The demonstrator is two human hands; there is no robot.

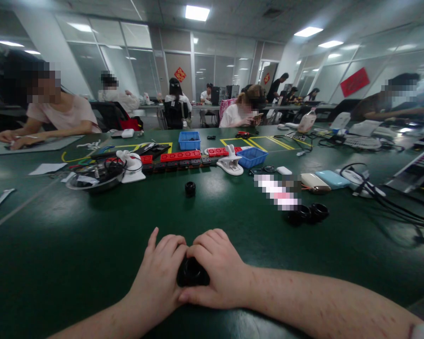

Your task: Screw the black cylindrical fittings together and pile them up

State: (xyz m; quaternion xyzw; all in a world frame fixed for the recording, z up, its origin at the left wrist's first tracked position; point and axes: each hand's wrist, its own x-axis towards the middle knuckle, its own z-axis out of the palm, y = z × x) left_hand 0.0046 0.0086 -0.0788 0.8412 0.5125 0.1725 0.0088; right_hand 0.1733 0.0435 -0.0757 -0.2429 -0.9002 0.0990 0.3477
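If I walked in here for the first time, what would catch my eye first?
Probably the left hand and right hand at the near edge, close around a black piece on the green table. Next, perhaps, the bright red strip farther back, with a blue tray to its right.

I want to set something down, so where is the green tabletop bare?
Bare patches: between the left hand and the metal bowl; and between the lone black piece and the paired black pieces. Crowded: around the red blocks and the light-blue case.
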